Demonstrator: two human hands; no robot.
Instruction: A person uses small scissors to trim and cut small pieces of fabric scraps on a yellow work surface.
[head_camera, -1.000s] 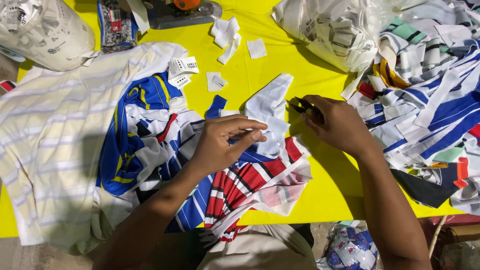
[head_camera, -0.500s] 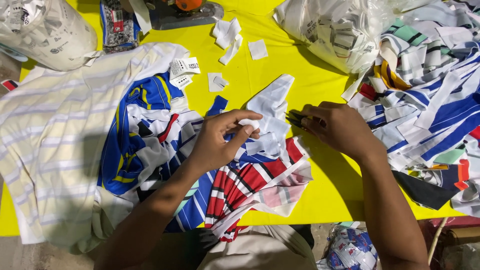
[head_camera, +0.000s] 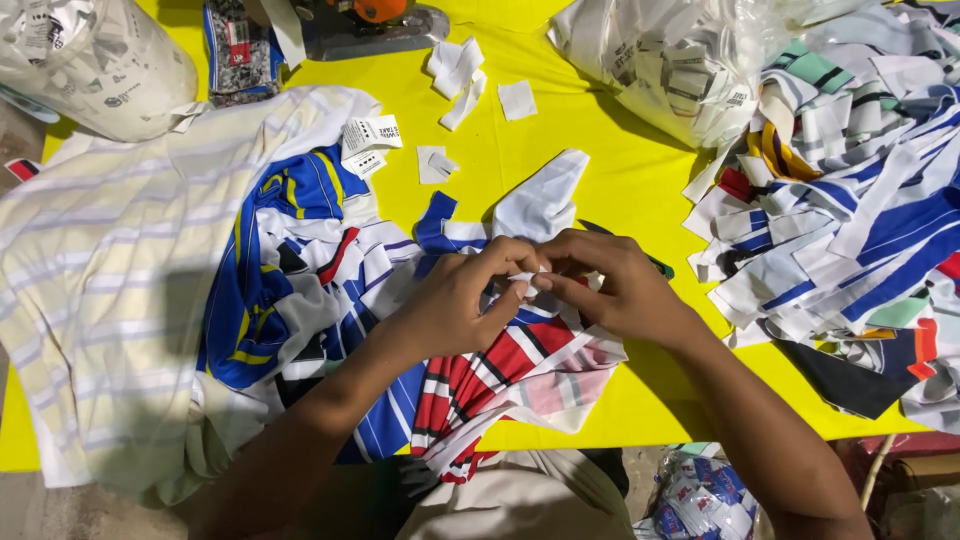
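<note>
Yellow tabletop (head_camera: 560, 170) fills the view from above, crowded with cut garment pieces. On the left lies the largest item, a pale cream striped shirt (head_camera: 110, 290), spread flat. To the right a big heap of striped fabric strips (head_camera: 850, 220) in blue, white, red and green spills toward the edge. Two clear plastic bags sit at the back — one at the far left (head_camera: 90, 60), one stuffed with cloth at centre right (head_camera: 670, 60). Between them a dark machine base (head_camera: 370, 30) shows only in part.

In the middle rests a smaller pile of blue, white and red striped pieces (head_camera: 330, 290), directly under the person's forearms. Loose white labels (head_camera: 470, 70) and small tags (head_camera: 370, 140) lie scattered above it, just beside the pile. Judging by the two heaps, much cloth on the right looks already handled, while the centre pile and the cream shirt seem still to be gone through; how much exactly cannot be told.

Both arms reach in from the bottom edge and meet at the centre. The left hand (head_camera: 455, 300) curls with thumb and fingers pinched on a small white piece of cloth (head_camera: 528, 285). The right hand (head_camera: 620, 285) pinches the same piece from the other side, fingertips touching those of the left. A dark, thin tool (head_camera: 655, 265) pokes out from behind the right hand, resting on the tabletop — what it is cannot be made out.
</note>
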